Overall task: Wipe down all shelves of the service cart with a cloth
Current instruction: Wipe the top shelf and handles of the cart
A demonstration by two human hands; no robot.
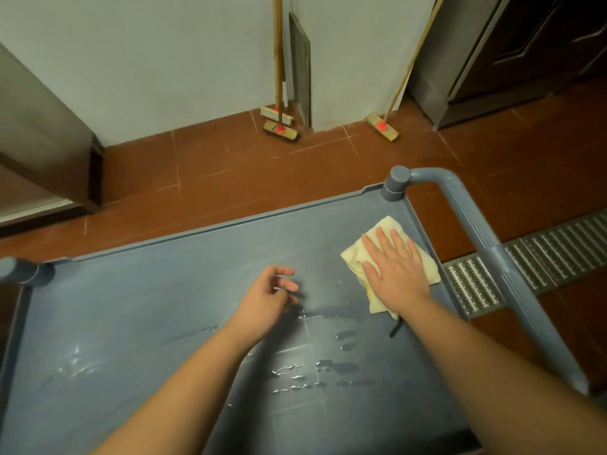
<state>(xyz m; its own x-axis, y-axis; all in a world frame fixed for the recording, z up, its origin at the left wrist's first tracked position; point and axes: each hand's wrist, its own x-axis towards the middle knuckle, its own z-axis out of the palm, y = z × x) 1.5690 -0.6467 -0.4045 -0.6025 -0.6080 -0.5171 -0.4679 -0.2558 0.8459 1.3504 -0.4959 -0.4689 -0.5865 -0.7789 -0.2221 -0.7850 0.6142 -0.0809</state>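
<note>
I am watching the right hand pressing flat, fingers spread, on the cloth, left hand half-curled, empty; risk: puddles nearer me getting missed.

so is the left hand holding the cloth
No, the left hand hovers empty over the shelf; the right hand presses the cloth flat.

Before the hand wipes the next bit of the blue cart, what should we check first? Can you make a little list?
1. Cloth under the right hand, palm flat on it: ok.
2. Cloth lying on the top shelf: ok.
3. Left hand out of the cloth's way: ok, it hovers empty, mid-shelf.
4. Shelf all dry: not ok, water droplets remain near the front.
5. Lower shelves wiped: cannot tell, hidden.
6. Cart handle wiped: cannot tell.
</note>
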